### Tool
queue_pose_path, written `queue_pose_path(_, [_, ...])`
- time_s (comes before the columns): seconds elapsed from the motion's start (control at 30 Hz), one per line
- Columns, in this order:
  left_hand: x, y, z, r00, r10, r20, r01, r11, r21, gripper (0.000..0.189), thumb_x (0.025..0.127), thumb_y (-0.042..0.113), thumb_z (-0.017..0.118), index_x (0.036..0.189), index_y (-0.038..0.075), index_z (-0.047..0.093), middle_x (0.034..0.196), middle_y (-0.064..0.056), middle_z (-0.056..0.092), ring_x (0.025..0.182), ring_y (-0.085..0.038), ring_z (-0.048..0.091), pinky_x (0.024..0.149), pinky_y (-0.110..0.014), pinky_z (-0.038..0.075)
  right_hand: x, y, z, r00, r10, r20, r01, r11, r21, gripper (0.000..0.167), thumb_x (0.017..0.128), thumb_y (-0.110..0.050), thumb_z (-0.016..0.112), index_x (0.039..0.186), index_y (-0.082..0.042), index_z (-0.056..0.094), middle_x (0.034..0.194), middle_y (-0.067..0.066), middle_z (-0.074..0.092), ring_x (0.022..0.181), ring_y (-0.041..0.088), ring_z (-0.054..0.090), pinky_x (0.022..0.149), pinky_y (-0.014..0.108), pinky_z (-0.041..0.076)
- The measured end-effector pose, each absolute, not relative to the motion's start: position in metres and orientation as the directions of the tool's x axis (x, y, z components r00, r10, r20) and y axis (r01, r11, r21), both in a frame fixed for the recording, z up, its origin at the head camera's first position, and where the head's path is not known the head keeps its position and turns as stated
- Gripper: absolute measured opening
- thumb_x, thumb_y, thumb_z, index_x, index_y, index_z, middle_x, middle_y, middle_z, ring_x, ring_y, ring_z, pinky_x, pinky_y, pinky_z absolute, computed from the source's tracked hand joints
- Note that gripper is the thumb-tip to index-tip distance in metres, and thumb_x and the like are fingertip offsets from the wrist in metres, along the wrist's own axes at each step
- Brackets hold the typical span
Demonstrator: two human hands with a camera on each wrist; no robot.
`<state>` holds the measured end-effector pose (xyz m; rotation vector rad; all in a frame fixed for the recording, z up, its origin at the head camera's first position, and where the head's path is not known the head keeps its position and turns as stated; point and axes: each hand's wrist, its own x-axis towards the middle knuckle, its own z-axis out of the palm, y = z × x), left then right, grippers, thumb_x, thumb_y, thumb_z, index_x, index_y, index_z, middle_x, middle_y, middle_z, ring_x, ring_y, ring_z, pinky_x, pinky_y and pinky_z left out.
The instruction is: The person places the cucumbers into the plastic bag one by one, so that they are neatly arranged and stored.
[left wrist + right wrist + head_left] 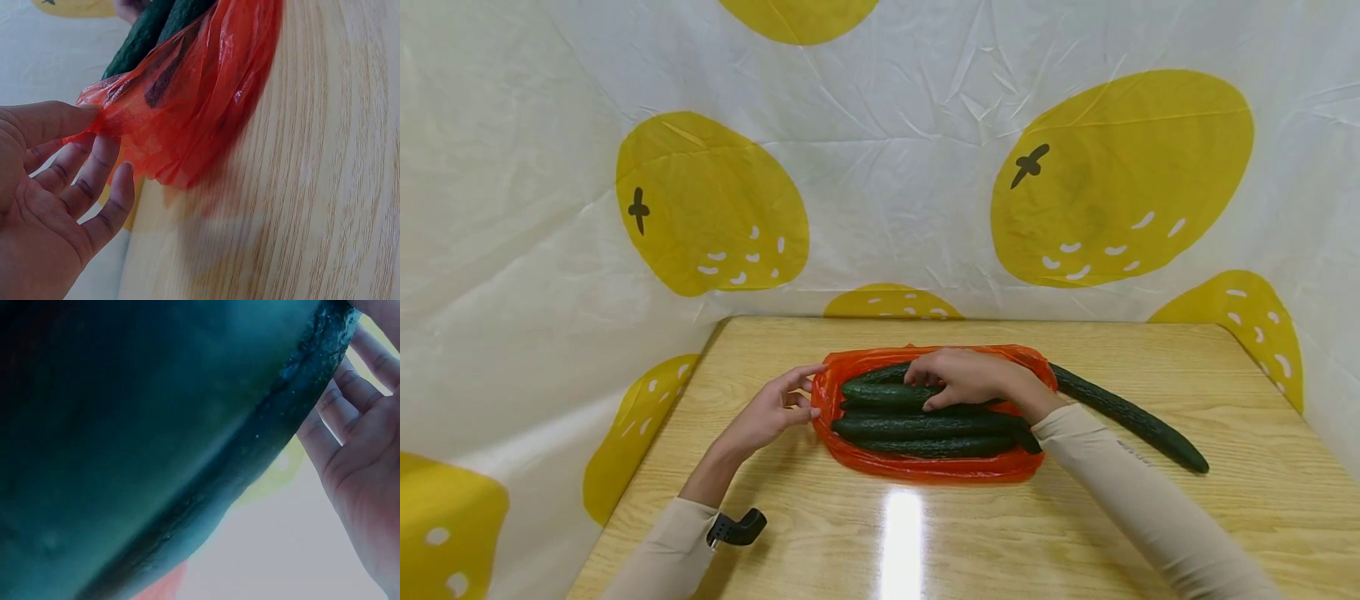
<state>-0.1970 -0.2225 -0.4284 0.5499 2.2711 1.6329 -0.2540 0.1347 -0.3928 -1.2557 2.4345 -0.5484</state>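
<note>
An orange-red plastic bag [925, 477] lies spread open on the table with several dark green cucumbers [917, 427] side by side in it. At its left end, my left hand [772, 412] pinches the rim between thumb and fingers; the left wrist view shows the thumb on the thin red film [181, 150]. My right hand [966, 377] reaches over the bag from the right and grips one cucumber [880, 393] in the upper part of the pile. Close up in the right wrist view, a cucumber [250, 447] runs up to the right hand's thumb and fingers [340, 415].
Another long cucumber [1138, 423] slants across the wooden table [1240, 533] from the bag's right end. A white sheet [895, 208] printed with yellow fruit hangs behind and along the sides. A black curved device [737, 527] sits at the left wrist.
</note>
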Motion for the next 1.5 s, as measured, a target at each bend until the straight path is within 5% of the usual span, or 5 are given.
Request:
queue_pose_path(0.57, [-0.198, -0.223, -0.429, -0.886, 0.463, -0.017, 0.131, 0.287, 0.949, 0.064, 0.094, -0.004, 0.067, 0.153, 0.004, 0.043, 0.118, -0.019, 0.046, 0.09, -0.025, 0.063, 0.08, -0.041, 0.06, -0.254, 0.144, -0.394, -0.524, -0.844, -0.117, -0.689, 0.5, -0.524, 0.035, 0.096, -0.025, 0.073, 0.129, -0.018, 0.065, 0.125, 0.001, 0.062, 0.109, 0.02, 0.061, 0.094, 0.041, 0.053])
queue_pose_path(1.03, [-0.199, -0.223, -0.43, -0.881, 0.473, -0.015, 0.135, 0.283, 0.95, 0.064, 0.094, -0.002, 0.068, 0.153, 0.003, 0.041, 0.118, -0.019, 0.047, 0.092, -0.026, 0.063, 0.081, -0.046, 0.06, -0.249, 0.179, -0.38, -0.573, -0.808, -0.138, -0.594, 0.525, -0.61, 0.038, 0.097, -0.022, 0.071, 0.133, -0.012, 0.062, 0.131, 0.01, 0.06, 0.115, 0.029, 0.061, 0.097, 0.047, 0.053])
queue_pose_path(1.5, [-0.198, -0.224, -0.429, -0.882, 0.471, -0.023, 0.128, 0.287, 0.949, 0.063, 0.095, 0.0, 0.068, 0.153, 0.005, 0.042, 0.12, -0.02, 0.048, 0.092, -0.027, 0.063, 0.081, -0.043, 0.06, -0.244, 0.22, -0.379, -0.617, -0.783, -0.077, -0.61, 0.538, -0.582, 0.038, 0.095, -0.021, 0.074, 0.129, -0.009, 0.064, 0.128, 0.012, 0.062, 0.112, 0.034, 0.062, 0.095, 0.053, 0.052])
